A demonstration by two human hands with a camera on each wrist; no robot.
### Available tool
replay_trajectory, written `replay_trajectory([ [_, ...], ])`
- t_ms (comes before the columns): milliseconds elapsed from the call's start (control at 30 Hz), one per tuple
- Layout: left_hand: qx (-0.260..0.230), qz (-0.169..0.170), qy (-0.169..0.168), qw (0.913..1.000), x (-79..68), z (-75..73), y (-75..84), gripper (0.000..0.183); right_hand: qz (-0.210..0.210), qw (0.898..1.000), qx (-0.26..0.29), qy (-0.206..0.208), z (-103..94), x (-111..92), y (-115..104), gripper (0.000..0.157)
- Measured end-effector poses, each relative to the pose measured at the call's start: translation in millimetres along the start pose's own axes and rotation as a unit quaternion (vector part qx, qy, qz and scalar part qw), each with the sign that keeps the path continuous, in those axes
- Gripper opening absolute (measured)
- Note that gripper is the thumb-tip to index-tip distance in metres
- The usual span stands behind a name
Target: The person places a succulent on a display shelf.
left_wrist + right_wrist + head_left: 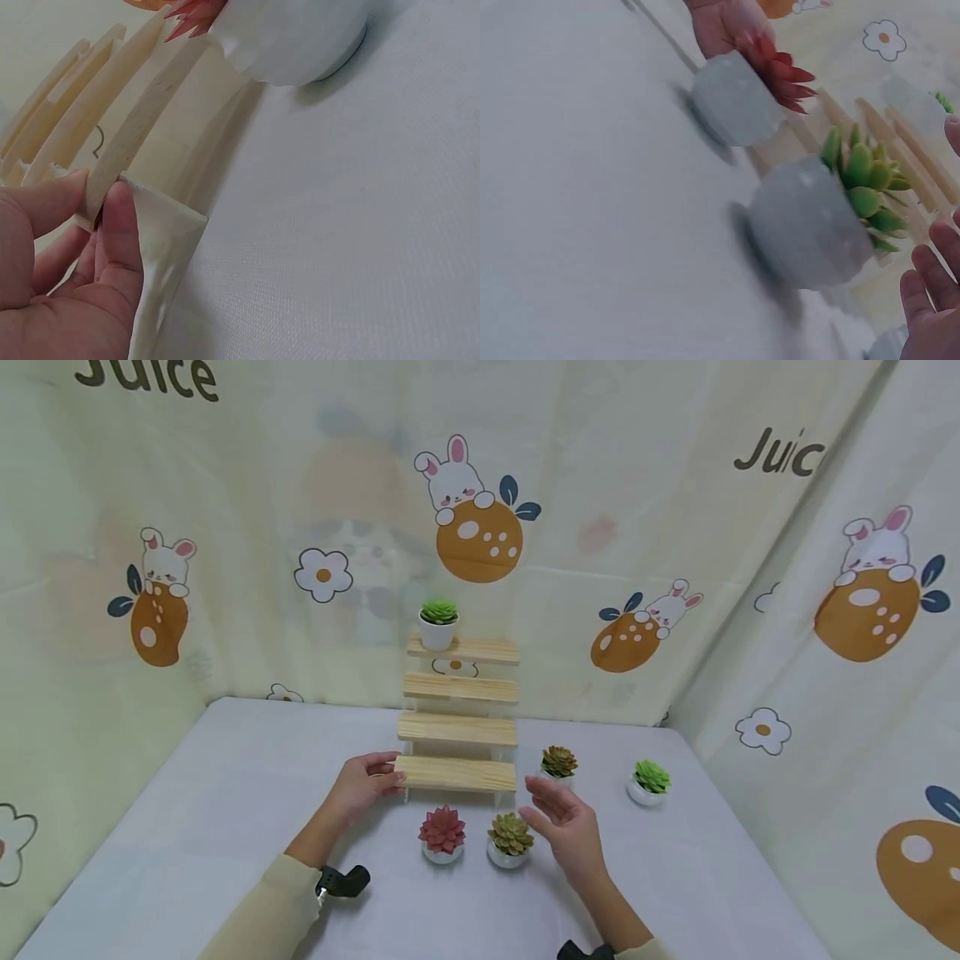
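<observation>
My left hand (pixel 363 789) pinches the left end of the lowest board of a four-step wooden stand (pixel 455 773); the left wrist view shows thumb and fingers on either face of the board (pixel 139 124). To the right of the stand, my right hand (pixel 566 822) hovers with fingers loosely spread and nothing in it. Beside it sits a yellow-green potted succulent (pixel 511 835), and left of that a red potted succulent (pixel 442 831). A brownish potted succulent (pixel 559 762) lies just beyond the right fingertips, its white pot partly hidden. On the top step stands a green potted succulent (pixel 438 614).
Farther right on the white-covered table (pixel 240 827) sits a bright green potted succulent (pixel 651 778). A printed curtain (pixel 360 468) hangs right behind the stand, and more of it closes off both sides.
</observation>
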State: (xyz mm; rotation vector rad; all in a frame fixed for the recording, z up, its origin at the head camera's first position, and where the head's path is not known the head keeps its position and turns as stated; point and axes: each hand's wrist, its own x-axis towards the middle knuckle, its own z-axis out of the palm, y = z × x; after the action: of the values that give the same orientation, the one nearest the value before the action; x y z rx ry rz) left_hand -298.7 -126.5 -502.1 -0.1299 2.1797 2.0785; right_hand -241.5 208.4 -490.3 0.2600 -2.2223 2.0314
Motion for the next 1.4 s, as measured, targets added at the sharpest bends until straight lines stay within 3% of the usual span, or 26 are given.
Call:
replay_trajectory([
  [267,0.016,-0.01,0.003,0.9998,-2.2,2.0,1.7,0.046,0.043,0.999,-0.001,0.007,2.0,-23,12,0.063],
  [467,0.013,-0.012,0.003,0.9998,-2.2,1.5,1.8,0.046,0.084,0.996,0.026,-0.023,4.7,-30,18,0.074],
  [767,0.003,-0.012,0.006,0.9999,-0.7,3.2,0.0,0.046,0.12,0.992,-0.03,-0.03,11.4,-34,18,0.084],
  [933,0.012,-0.014,0.007,0.9998,0.0,2.2,-1.0,0.047,0.129,0.989,-0.066,-0.031,15.8,-36,16,0.082],
  [1400,0.006,-0.009,-0.001,0.9999,-0.3,1.6,-0.7,0.047,0.123,0.989,-0.071,-0.038,15.2,-35,20,0.067],
])
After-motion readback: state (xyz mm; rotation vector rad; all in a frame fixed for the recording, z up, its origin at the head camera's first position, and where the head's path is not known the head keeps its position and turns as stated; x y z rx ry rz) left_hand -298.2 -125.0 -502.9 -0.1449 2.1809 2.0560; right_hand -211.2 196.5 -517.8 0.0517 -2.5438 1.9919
